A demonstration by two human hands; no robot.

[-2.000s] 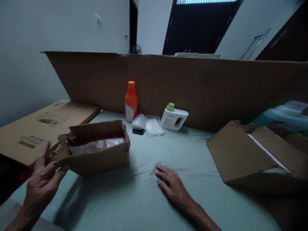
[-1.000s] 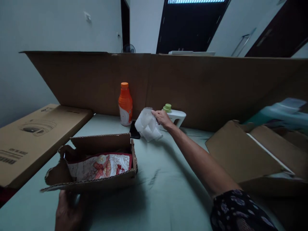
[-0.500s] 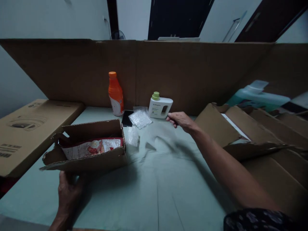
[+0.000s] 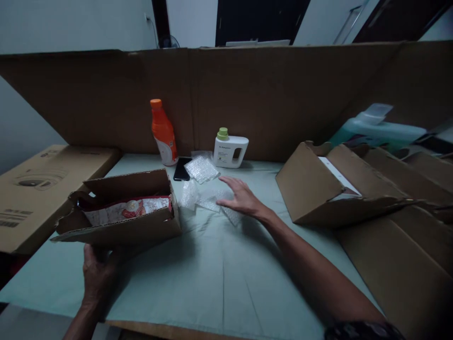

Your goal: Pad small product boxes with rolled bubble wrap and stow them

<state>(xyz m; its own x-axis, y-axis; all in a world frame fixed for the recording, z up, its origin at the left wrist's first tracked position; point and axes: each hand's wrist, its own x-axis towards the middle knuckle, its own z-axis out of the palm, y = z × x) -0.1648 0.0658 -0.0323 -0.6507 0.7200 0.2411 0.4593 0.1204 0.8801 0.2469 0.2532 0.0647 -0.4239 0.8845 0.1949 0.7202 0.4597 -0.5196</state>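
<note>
My left hand (image 4: 97,274) grips the lower near side of an open cardboard box (image 4: 141,231), with its fingertips hidden beneath. A red and white printed packet (image 4: 129,211) lies inside the box. My right hand (image 4: 241,196) is held out with thumb and fingers apart, nothing in its grasp. It hovers over or just touches a piece of bubble wrap (image 4: 209,200) on the table; contact is hard to tell. Another bubble wrap piece (image 4: 189,193) rests against the box's right end, and a folded bubble wrap sheet (image 4: 201,168) lies farther back, beside a black phone (image 4: 181,169).
An orange bottle (image 4: 164,134) and a white jug with a green cap (image 4: 230,151) stand by the cardboard wall (image 4: 265,94). Several open boxes (image 4: 311,189) fill the right side, with a teal jug (image 4: 382,132) behind. A flat carton (image 4: 46,189) lies at left.
My right hand has come back from beside the white jug, and its fingers have spread. Bubble wrap now lies under it where there was a blur. The left hand keeps its hold on the box.
</note>
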